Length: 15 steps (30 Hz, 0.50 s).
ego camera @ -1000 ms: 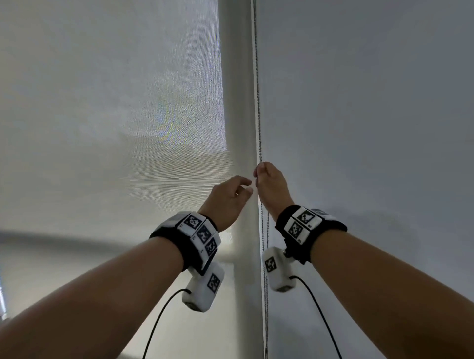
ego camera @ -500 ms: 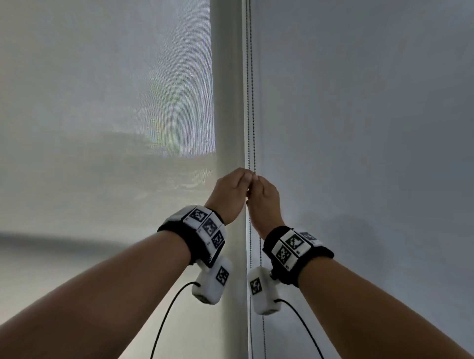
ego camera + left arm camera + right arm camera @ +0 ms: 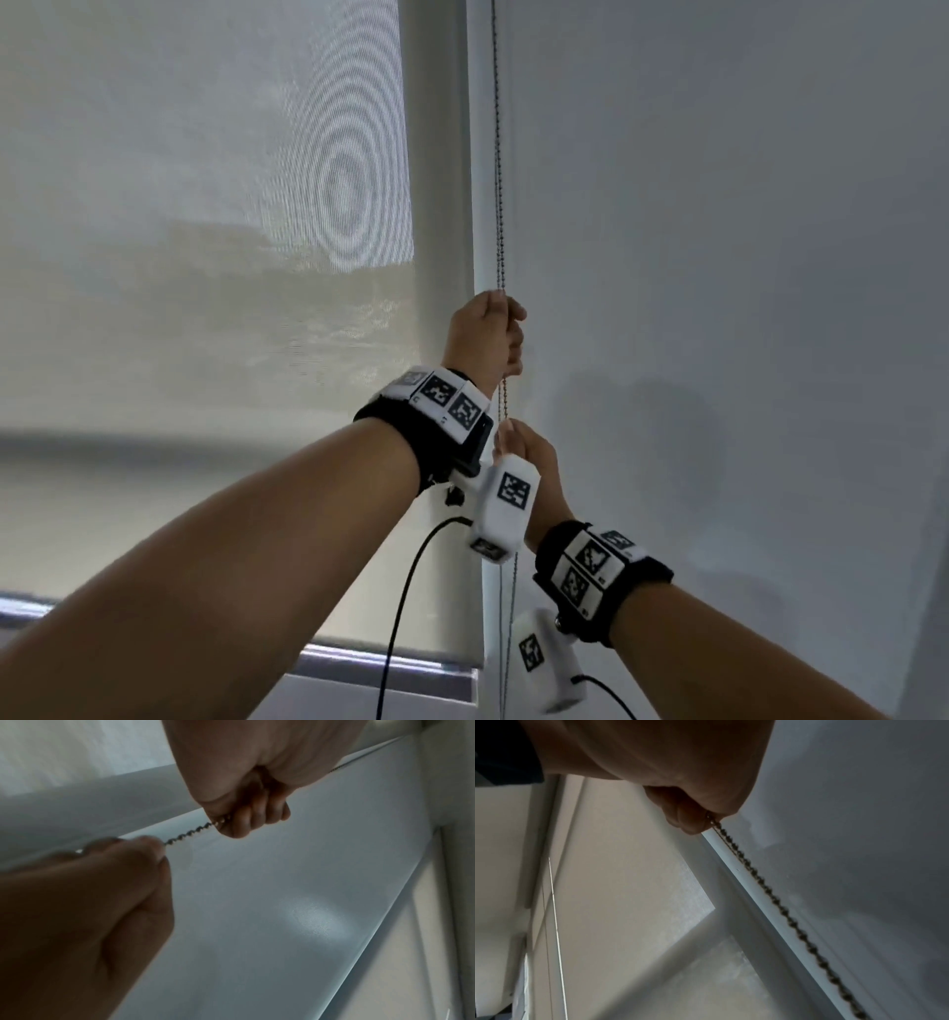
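A thin dark bead chain (image 3: 498,205) hangs straight down between the window frame and the wall. My left hand (image 3: 488,339) grips it high up with the fingers curled round it. In the left wrist view the left hand (image 3: 246,817) is a fist on the chain (image 3: 190,832). My right hand (image 3: 529,452) holds the same chain lower down, partly hidden behind the left wrist camera. The right hand (image 3: 144,850) pinches it a short way below the left. In the right wrist view the chain (image 3: 782,908) runs taut from my right hand (image 3: 690,821).
A pale translucent roller blind (image 3: 205,308) covers the window on the left, its bottom bar (image 3: 390,663) showing low down. A white frame post (image 3: 441,205) stands beside the chain. A plain grey-white wall (image 3: 719,308) fills the right side.
Half a second ago both hands met side by side on the chain. Now the left hand is higher on it and the right hand has come down.
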Each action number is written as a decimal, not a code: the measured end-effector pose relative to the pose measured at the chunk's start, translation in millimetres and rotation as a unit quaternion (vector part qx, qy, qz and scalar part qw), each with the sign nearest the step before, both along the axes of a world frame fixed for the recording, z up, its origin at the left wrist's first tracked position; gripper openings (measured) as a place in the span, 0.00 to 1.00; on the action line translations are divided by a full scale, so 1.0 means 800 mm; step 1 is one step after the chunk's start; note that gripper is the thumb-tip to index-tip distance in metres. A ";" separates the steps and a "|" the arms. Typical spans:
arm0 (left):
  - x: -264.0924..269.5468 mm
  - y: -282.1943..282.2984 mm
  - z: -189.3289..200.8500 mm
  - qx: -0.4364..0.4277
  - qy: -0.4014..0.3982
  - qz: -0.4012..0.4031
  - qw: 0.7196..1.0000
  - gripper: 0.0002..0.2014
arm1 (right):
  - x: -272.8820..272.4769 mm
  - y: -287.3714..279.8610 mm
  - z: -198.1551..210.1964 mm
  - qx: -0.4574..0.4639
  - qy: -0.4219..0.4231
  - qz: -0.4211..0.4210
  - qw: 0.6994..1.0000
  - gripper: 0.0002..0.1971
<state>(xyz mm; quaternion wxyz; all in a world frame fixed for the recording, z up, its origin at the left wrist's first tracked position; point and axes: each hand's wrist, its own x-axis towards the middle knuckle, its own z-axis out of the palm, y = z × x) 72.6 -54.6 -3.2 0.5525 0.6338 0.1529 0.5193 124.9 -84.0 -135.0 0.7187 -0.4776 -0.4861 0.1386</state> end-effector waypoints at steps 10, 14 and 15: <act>-0.008 -0.016 -0.062 -0.017 0.059 0.052 0.997 0.16 | 0.023 -0.015 0.009 0.008 -0.032 0.029 0.999 0.16; -0.019 -0.021 -0.092 -0.052 0.088 0.047 0.994 0.15 | 0.028 -0.016 0.070 0.038 -0.067 -0.010 0.997 0.16; -0.022 -0.022 -0.099 -0.065 0.087 0.037 0.993 0.15 | 0.027 -0.017 0.086 0.036 -0.066 -0.006 0.997 0.17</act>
